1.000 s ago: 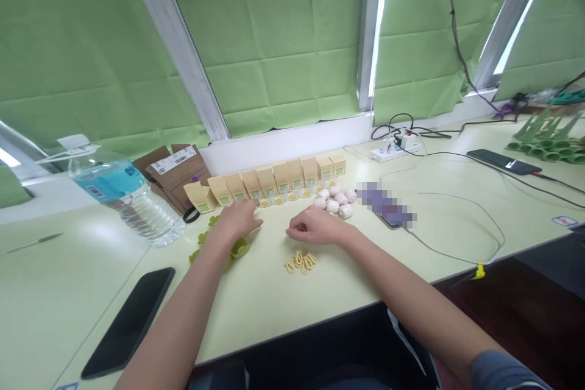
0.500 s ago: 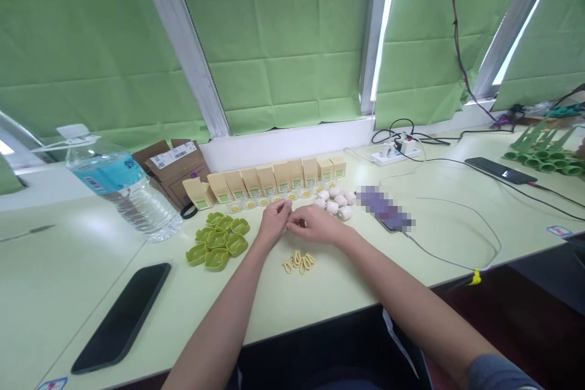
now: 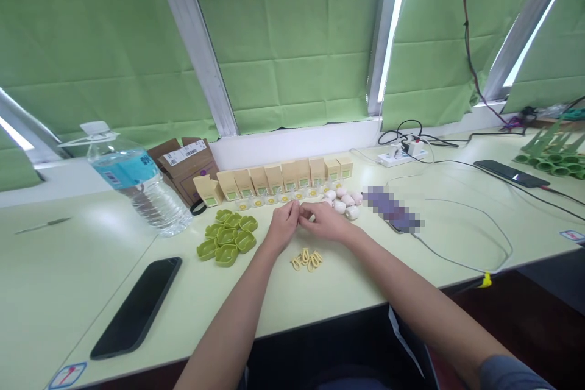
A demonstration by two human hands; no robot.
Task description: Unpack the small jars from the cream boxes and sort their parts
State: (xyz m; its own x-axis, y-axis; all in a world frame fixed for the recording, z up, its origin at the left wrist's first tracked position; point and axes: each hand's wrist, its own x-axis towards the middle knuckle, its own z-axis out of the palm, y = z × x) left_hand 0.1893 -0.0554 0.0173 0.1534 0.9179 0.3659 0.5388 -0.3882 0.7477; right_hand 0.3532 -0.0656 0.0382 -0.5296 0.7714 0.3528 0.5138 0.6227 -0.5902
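Over the middle of the table, my left hand (image 3: 282, 226) and my right hand (image 3: 325, 223) meet at the fingertips. The fingers of both are curled and pinched; whatever lies between them is hidden. Just in front of the hands sits a small heap of pale yellow loops (image 3: 305, 257). To the left is a cluster of olive-green shaped cups (image 3: 227, 255). Beyond my right hand lie several glossy whitish-pink rounded pieces (image 3: 339, 206). Behind the hands runs a row of small clear containers with yellow marks (image 3: 258, 202), partly covered by my fingers.
Beige cards or small boxes (image 3: 275, 179) stand in a row at the back. Left are a water bottle (image 3: 141, 186), a cardboard box (image 3: 194, 173) and a black phone (image 3: 137, 308). Right are a blurred-out phone (image 3: 398, 228) on a cable, a power strip (image 3: 397, 158) and green tubes (image 3: 548, 164).
The whole scene has shifted slightly right in view, as the camera turned a little left. Both hands stay together at the same place, with little visible change in the fingers.
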